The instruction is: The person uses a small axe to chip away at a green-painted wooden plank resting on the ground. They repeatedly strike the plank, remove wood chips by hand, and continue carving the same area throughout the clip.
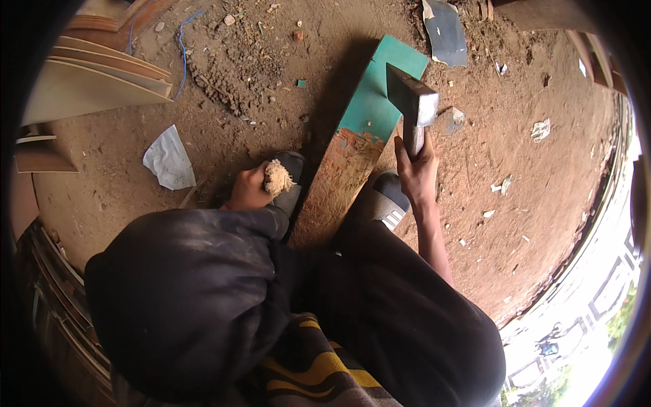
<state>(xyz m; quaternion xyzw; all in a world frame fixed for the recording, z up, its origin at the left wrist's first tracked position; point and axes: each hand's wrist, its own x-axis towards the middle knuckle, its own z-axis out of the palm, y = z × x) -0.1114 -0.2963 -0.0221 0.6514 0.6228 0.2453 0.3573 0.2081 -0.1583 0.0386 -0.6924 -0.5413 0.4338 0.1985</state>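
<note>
My right hand (418, 169) is closed round the short handle of a hatchet (412, 100). Its dark metal head has a broad blade side and a flat, shiny poll, and it hangs over the far, green part of a wooden plank (398, 60). My left hand (248, 190) grips a wooden handle with a frayed, splintered end (277, 178), left of the plank; its lower part is hidden. Toward me the plank is rough brown wood, stripped of green. It lies between my two shoes (391, 198), its near end hidden by my legs.
Bare brown ground surrounds the plank. A pale crumpled sheet (169, 160) lies on the left, near stacked boards (112, 81) and a blue cord (182, 54). Beyond the plank is a dark grey scrap (446, 32). White bits are scattered on the right.
</note>
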